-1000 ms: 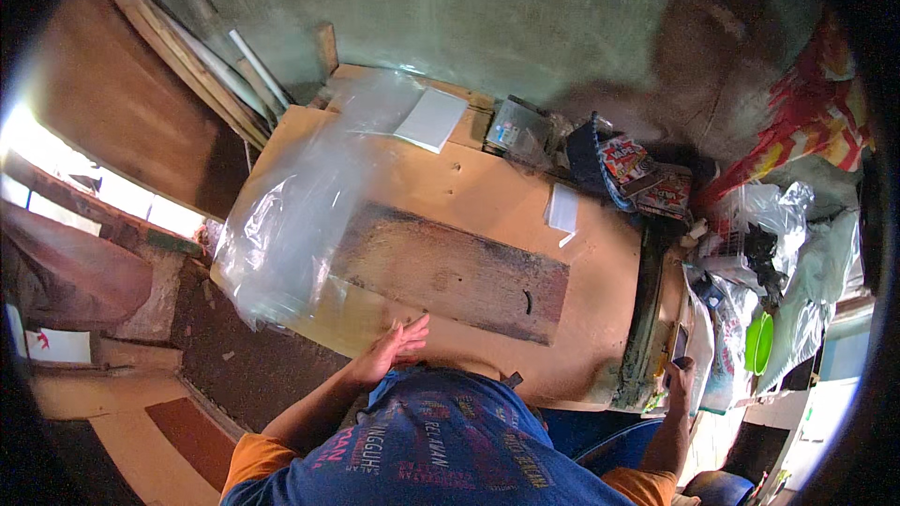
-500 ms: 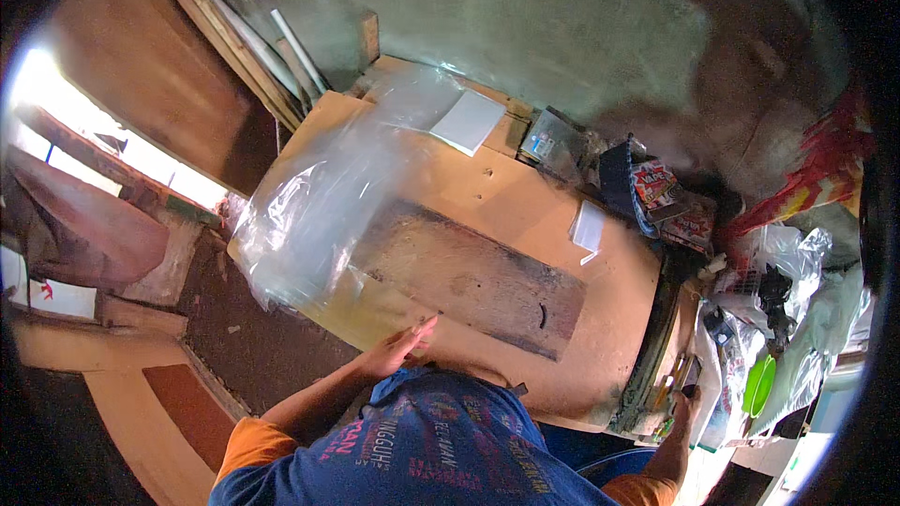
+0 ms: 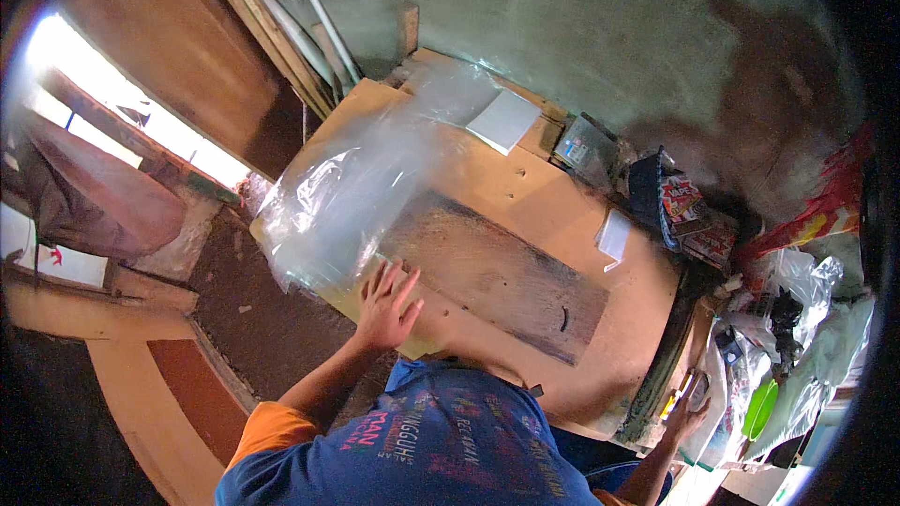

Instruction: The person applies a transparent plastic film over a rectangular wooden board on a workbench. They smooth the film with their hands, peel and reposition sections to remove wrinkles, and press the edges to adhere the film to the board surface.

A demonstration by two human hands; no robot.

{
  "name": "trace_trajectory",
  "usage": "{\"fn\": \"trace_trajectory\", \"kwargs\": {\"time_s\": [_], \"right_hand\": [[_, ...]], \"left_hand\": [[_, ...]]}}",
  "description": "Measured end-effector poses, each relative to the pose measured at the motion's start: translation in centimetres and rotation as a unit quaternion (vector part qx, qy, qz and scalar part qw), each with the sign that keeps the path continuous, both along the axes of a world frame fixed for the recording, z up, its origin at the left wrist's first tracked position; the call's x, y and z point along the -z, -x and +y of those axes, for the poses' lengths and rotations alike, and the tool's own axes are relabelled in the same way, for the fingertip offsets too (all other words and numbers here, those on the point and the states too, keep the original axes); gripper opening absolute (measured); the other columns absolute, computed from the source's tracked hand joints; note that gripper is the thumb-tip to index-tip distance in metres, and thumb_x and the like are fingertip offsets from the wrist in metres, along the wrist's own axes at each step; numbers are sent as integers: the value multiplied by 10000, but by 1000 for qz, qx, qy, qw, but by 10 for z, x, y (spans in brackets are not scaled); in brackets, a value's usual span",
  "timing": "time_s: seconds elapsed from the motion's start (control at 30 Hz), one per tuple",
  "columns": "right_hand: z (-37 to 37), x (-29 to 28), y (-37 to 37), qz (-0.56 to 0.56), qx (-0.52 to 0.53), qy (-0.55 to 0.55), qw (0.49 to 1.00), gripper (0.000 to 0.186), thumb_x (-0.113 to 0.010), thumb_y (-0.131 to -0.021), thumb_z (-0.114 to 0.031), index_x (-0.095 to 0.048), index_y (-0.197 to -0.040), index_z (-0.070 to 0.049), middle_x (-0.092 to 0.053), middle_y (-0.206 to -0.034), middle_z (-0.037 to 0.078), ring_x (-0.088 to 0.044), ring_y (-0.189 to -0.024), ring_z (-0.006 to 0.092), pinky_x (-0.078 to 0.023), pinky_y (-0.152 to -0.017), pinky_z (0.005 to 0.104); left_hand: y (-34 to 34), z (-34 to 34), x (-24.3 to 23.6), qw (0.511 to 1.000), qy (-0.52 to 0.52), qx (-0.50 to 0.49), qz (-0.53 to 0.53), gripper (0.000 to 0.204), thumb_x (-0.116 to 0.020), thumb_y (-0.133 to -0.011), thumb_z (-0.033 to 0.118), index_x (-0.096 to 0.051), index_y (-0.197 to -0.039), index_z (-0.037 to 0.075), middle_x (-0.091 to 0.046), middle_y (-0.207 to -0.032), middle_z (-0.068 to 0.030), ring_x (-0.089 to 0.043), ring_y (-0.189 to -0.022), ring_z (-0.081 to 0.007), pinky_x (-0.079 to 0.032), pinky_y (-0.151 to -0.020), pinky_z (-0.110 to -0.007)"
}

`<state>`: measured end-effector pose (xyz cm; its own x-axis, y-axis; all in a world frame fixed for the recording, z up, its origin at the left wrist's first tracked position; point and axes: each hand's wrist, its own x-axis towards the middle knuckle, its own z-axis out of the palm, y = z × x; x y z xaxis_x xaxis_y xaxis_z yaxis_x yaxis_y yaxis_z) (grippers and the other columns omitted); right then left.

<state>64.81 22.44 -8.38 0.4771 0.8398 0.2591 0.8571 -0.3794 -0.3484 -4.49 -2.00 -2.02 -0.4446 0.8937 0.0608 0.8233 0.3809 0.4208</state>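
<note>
My left hand (image 3: pixel 386 311) is open, fingers spread, over the near-left edge of the wooden table (image 3: pixel 647 305). Its fingertips reach the lower edge of a pile of clear plastic sheets (image 3: pixel 337 192). Just right of the fingers lies a dark, worn wooden board (image 3: pixel 506 276). At the table's right end my right hand (image 3: pixel 687 420) is closed around what looks like a roll of tape (image 3: pixel 697 392), pale and round. Part of its grip is hidden.
White paper sheets (image 3: pixel 504 121) and a small folded white paper (image 3: pixel 613 234) lie on the table. A clear plastic box (image 3: pixel 585 142) and printed cartons (image 3: pixel 689 206) stand along the wall. Plastic bags (image 3: pixel 816 290) and a green bowl (image 3: pixel 760 409) are at the right.
My left hand has moved forward and spread its fingers near the plastic sheets. The pale round thing now shows at my right hand. The whole view has shifted slightly.
</note>
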Motion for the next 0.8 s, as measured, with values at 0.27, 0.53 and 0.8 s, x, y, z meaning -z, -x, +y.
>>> {"fn": "trace_trajectory", "kwargs": {"time_s": [0.27,0.53,0.8], "right_hand": [[-31,-49,128,63,-188,-56,979,609,-710,-842,-75,-484,-1403,-5,-527,-1371,222,-476,-1303,391,-406,-1086,476],[-39,-55,232,67,-297,-30,952,532,-747,-833,-80,-554,-1321,3,-569,-1328,216,-524,-1265,386,-425,-1078,446],[18,-56,319,228,-317,40,920,425,-743,-900,-218,-625,-1259,-25,-655,-1200,166,-632,-1115,288,-510,-927,383]], "left_hand": [[52,-3,33,975,155,-153,40,710,-550,-972,476,-266,-1593,284,-104,-1665,-180,-74,-1518,-473,-114,-1131,-733],[47,0,50,978,103,-179,26,673,-482,-1012,447,-229,-1605,254,-81,-1673,-176,-38,-1527,-453,-67,-1166,-688],[47,9,66,969,93,-221,65,643,-440,-1016,421,-264,-1600,215,-134,-1668,-167,-47,-1533,-431,0,-1173,-676]]}}
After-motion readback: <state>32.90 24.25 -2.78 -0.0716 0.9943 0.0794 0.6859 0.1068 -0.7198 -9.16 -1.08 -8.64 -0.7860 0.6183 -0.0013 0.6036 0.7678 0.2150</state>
